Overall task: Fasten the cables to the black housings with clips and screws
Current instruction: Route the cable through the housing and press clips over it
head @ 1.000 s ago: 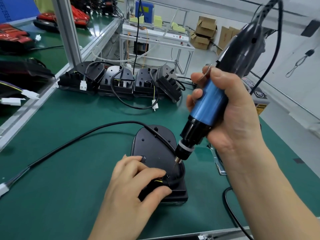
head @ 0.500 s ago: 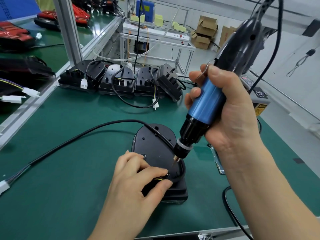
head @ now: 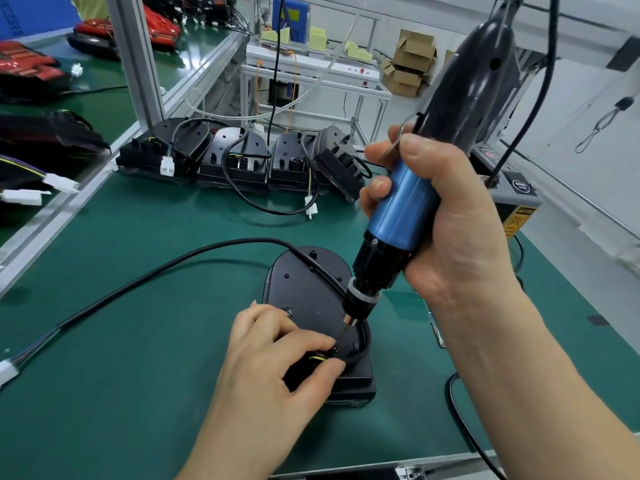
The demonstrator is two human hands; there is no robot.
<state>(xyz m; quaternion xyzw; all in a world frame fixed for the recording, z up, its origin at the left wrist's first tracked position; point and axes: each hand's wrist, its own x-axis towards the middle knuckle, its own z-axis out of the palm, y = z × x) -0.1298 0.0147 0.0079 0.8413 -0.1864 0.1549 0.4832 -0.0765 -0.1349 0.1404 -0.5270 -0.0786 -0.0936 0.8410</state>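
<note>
- Green bench mat (head: 138, 393) lies under everything.
- White connector (head: 5, 372) sits at the far left edge, well left of the left-hand grip. It ends the black cable (head: 138, 289), which arcs rightward across the mat and over the top of the black housing.
- Row of further housings (head: 239, 161) with their own cables stands at the mat's far edge, well beyond both grips.
- Left hand (head: 277, 368): forefinger and thumb are curled, pinching the cable's end where a yellow wire (head: 317, 358) shows. Any clip or screw at the fingertips is too small to tell.
- Black housing (head: 304, 289) lies flat on the mat, directly under the left-hand pinch and reaching away from it. The cable loops round the housing's near right corner, just right of the pinch.
- Electric screwdriver (head: 401, 216) has a blue barrel and black upper body and is tilted, bit pointing down-left. Its tip meets the housing just beside the forefinger tip.
- Right hand (head: 450, 230) is clenched round the blue barrel, thumb uppermost.
- Grey box (head: 516, 202) with a yellow warning label sits behind the right-hand grip.
</note>
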